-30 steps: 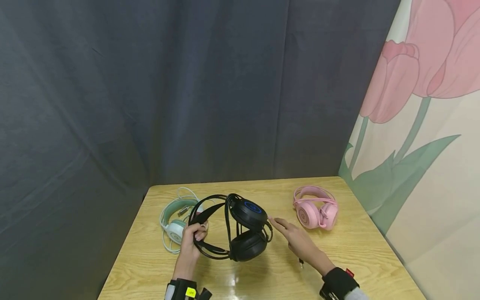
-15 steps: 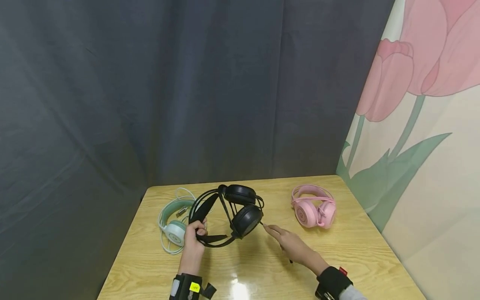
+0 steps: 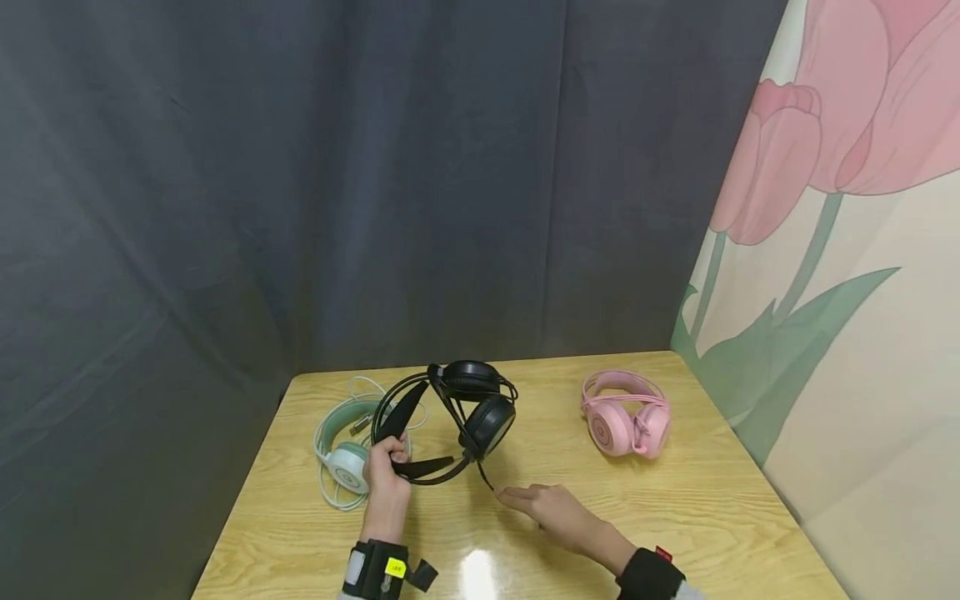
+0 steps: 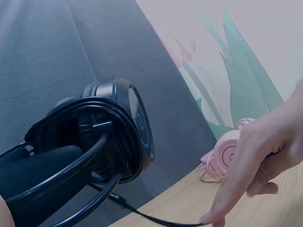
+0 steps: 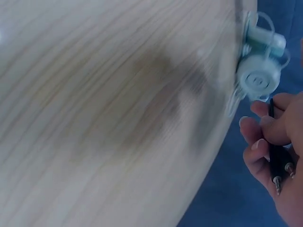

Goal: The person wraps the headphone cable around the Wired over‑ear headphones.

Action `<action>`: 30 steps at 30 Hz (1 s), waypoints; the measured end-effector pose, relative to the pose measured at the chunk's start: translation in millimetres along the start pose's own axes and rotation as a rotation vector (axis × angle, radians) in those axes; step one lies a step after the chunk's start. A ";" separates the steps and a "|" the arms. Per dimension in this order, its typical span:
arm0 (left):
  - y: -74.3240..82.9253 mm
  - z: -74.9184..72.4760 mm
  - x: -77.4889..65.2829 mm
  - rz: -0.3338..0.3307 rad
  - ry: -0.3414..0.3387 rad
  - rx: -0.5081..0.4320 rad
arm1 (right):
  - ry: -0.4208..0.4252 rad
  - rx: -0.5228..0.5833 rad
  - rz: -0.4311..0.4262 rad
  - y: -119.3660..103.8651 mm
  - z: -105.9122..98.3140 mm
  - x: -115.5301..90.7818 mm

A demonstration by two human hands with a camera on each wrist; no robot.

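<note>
My left hand point(image 3: 386, 483) grips black over-ear headphones point(image 3: 489, 425) by the headband, holding them up over the table with the ear cups toward the right. Cable loops bunch around the cups in the left wrist view, and a blue emblem marks the outer cup point(image 4: 139, 120). A thin black cable point(image 4: 156, 219) runs from the headphones to the fingertips of my right hand point(image 3: 553, 511). Two audio plugs point(image 5: 278, 183) on black ends lie within the curl of that hand in the right wrist view, where thumb and fingers pinch the cable.
Mint-and-white headphones point(image 3: 351, 467) lie at the left, partly behind my left hand, with their cable and a USB plug point(image 3: 361, 425). Pink headphones point(image 3: 611, 429) rest at the back right. A dark curtain point(image 3: 450, 183) stands behind the wooden table point(image 3: 675, 533), a tulip-printed wall at right.
The black headphones have tilted and shifted slightly up and left in my left hand. My right hand has moved left and down with the cable, which now shows stretched between it and the headphones.
</note>
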State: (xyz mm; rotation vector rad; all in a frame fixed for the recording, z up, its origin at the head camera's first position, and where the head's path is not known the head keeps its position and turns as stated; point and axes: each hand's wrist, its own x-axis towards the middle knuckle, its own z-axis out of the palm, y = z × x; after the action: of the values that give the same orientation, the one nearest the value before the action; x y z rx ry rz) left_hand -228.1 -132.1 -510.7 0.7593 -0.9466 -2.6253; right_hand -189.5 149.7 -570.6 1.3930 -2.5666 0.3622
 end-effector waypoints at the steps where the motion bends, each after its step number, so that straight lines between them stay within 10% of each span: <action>1: -0.9 -0.3 -0.1 0.010 0.009 0.008 | -0.007 0.001 -0.013 -4.4 -2.0 3.2; 13: -13.4 -7.9 0.9 0.144 0.083 0.146 | 0.194 -0.053 -0.129 -12.9 -37.4 15.3; 30: -33.8 -14.1 -6.3 0.090 -0.215 0.521 | 0.461 -0.254 -0.274 -6.7 -49.4 32.3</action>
State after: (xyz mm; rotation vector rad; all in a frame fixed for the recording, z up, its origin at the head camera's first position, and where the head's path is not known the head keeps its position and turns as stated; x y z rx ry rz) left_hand -216.9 -111.3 -539.4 0.5212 -1.7208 -2.4335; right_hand -198.4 135.6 -513.5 1.3545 -1.9504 0.2623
